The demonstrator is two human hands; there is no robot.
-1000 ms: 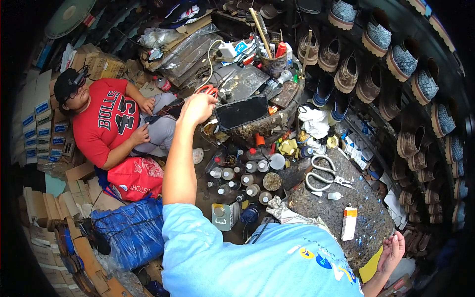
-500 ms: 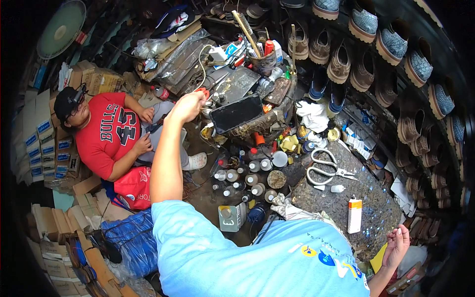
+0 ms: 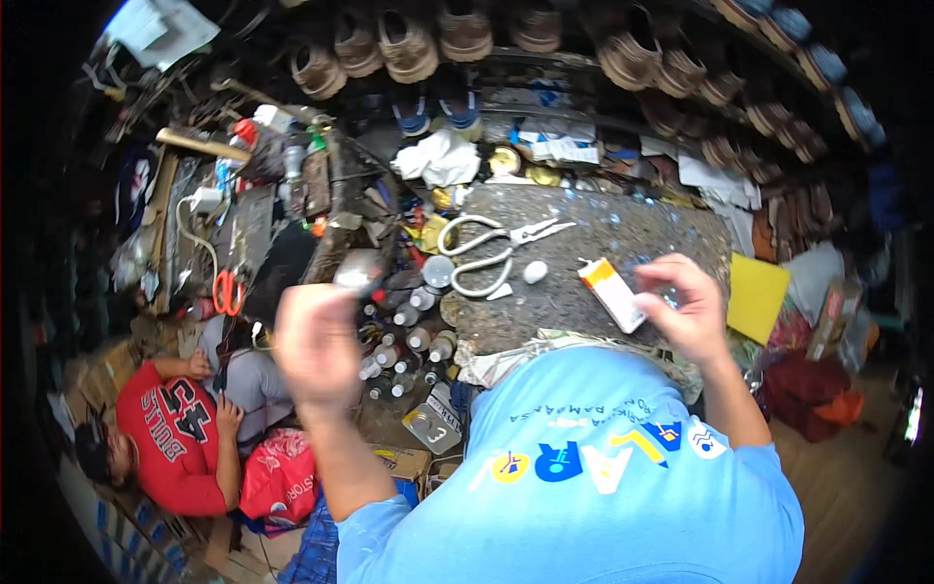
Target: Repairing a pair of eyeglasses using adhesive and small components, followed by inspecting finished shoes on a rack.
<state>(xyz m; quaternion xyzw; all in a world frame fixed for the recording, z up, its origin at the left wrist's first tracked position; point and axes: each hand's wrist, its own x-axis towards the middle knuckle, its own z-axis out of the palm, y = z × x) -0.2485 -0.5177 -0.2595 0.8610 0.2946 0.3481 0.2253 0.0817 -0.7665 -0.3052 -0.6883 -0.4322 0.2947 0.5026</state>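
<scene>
The dark stone worktop [image 3: 623, 243] carries big white-handled shears [image 3: 486, 255] and a small white-and-orange box [image 3: 611, 294]. The right hand [image 3: 689, 310] rests by that box, grip loosely curled, empty. Light, stiff cardboard: probably best pinched across its long sides. The left hand [image 3: 316, 343] is blurred; I cannot tell its grip.

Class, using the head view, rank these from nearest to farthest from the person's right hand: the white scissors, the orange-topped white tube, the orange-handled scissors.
1. Orange-topped white tube, just left of the right hand.
2. White scissors, mid-slab.
3. Orange-handled scissors, far left.
</scene>
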